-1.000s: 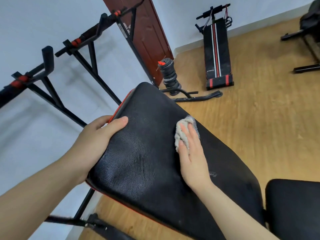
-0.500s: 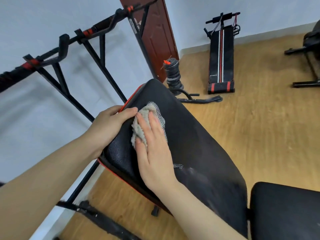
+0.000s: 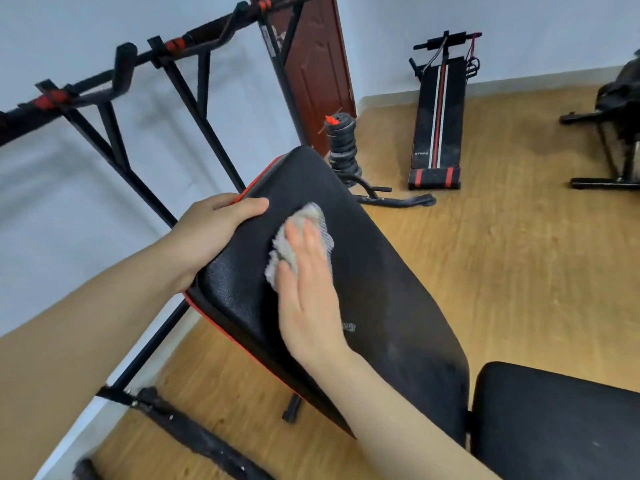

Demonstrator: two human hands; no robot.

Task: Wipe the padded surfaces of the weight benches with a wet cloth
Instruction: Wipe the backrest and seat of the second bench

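Bench pad (image 3: 381, 271) gripped at its red-trimmed edge by curled left hand (image 3: 214, 233), flat right hand (image 3: 308, 299) pressing grey cloth (image 3: 311, 214) onto it.

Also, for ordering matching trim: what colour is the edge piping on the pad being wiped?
Red piping on the black pad, clearest in the head view.

Left hand (image 3: 214, 233) grips the surface (image 3: 381, 289) edge at 10 o'clock, thumb on top. Right hand (image 3: 308, 289) presses flat on the cloth (image 3: 311, 216), fingers (image 3: 310, 237) straight toward 12 o'clock.
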